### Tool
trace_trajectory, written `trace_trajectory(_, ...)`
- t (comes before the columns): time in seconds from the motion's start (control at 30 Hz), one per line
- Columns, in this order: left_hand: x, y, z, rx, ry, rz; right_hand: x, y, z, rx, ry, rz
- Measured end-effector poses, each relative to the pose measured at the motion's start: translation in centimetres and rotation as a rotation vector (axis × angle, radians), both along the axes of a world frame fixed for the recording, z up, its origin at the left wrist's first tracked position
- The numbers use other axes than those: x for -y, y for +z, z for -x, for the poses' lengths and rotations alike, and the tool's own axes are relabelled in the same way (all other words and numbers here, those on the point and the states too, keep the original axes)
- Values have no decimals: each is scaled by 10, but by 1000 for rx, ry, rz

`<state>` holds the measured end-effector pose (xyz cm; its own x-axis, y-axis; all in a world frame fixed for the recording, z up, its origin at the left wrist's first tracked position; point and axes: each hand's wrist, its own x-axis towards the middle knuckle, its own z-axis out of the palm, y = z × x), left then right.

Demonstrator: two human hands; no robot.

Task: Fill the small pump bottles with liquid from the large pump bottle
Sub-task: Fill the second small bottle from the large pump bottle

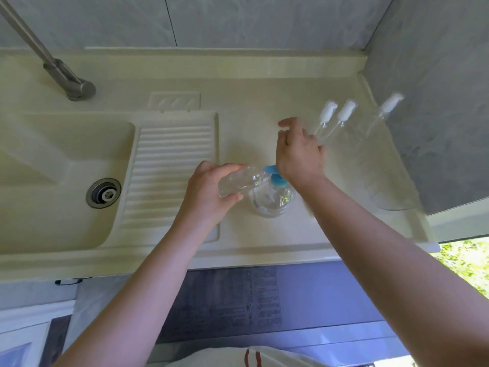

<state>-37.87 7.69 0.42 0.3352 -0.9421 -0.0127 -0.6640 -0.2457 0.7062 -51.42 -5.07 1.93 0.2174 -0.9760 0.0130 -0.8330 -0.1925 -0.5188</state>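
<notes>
While our left hand (209, 189) grips a small clear bottle (238, 181), tilted with its open neck against the blue spout (271, 169) of the large pump bottle (274, 198) standing on the table (246, 123), we judge we are filling it. Our right hand (299, 152) hovers above the pump head, fingers (287, 124) loosely spread and holding nothing. Next we likely need a press on the pump, keeping neck and spout aligned. Three capped small bottles (341, 117) wait near the wall.
</notes>
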Motion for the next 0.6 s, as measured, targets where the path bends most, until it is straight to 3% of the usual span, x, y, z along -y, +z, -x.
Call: trace_trajectory(0.6,1,4,1,-13,-10,-6,9,8,-1,38,42,-18)
